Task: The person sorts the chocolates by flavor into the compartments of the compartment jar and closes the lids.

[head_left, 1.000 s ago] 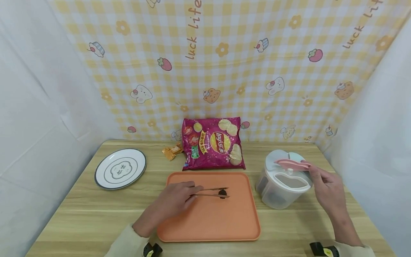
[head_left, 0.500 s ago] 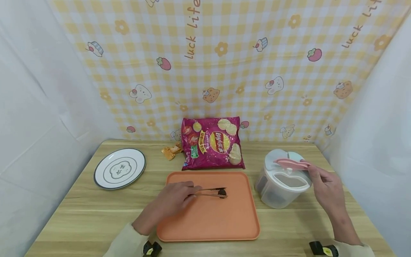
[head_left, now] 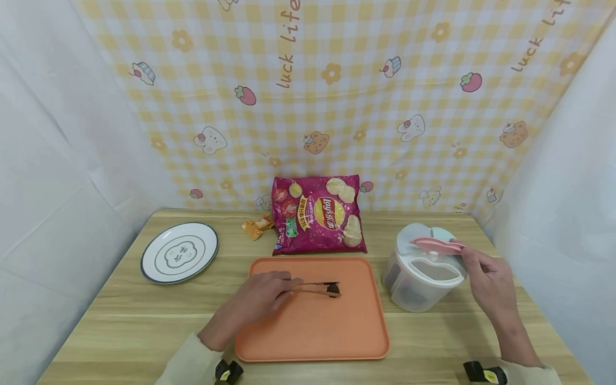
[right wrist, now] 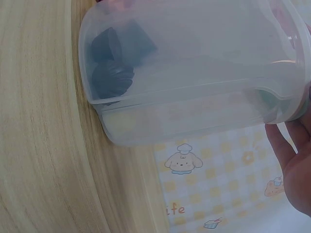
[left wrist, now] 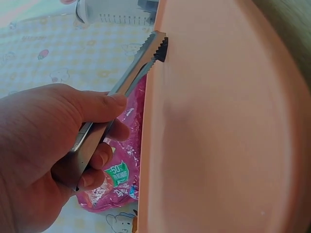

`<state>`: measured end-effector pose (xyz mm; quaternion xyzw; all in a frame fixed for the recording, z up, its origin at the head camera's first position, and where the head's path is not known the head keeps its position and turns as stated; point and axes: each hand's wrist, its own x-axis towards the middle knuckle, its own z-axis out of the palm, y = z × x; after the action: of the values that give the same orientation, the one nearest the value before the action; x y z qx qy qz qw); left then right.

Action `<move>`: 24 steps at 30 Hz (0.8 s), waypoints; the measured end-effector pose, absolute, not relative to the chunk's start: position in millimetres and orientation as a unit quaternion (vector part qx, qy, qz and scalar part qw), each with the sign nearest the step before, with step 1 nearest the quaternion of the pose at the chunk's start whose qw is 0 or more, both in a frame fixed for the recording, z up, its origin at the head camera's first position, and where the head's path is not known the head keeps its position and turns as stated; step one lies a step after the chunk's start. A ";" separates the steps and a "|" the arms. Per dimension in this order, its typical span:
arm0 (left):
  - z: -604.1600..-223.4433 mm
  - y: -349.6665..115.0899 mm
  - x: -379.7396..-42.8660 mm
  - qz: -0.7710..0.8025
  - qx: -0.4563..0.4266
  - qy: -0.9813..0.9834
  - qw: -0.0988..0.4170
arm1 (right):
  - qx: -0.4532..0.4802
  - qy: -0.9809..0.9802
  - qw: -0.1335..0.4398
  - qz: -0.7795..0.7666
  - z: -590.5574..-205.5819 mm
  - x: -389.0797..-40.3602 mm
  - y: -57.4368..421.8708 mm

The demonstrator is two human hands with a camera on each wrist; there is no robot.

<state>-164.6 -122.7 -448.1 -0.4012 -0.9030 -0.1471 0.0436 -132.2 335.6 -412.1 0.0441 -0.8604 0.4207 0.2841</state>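
My left hand (head_left: 262,297) grips metal tongs (left wrist: 90,148) above the orange tray (head_left: 313,339). Between the toothed tips of the tongs sits a small dark, round-looking piece (head_left: 332,289), low over the tray. At the right, my right hand (head_left: 493,280) pinches the raised pink flap (head_left: 438,246) of a lidded clear container (head_left: 414,293). Under that flap the lid opening shows. Through the container's wall in the right wrist view, several dark pieces (right wrist: 112,77) lie at the bottom of one compartment; a pale piece (right wrist: 119,120) shows in a neighbouring one.
Behind the tray lies a purple bag of Lay's chips (head_left: 317,216), with orange-wrapped sweets (head_left: 257,226) to its left. A white plate (head_left: 163,251) with a dark rim sits at the left of the wooden table (head_left: 144,331). A checked cloth (head_left: 308,112) hangs behind.
The tongs' tips have drawn slightly left, so the dark piece now sits closer to their ends. My right hand still holds the pink flap up in the same place.
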 end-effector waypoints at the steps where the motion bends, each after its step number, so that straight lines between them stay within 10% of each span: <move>1: -447.9 -122.5 -164.7 -0.146 -0.402 -0.903 0.045 | 0.043 -0.861 0.284 0.420 -412.2 -132.2 335.7; 24: -399.3 -98.6 -150.9 -0.166 -0.450 -0.861 0.168 | 0.029 -0.865 0.277 0.417 -411.8 -132.5 336.7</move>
<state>-150.9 -98.6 -399.3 -0.4503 -0.8611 -0.1658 0.1681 -132.5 336.7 -411.8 0.0292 -0.8650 0.4171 0.2773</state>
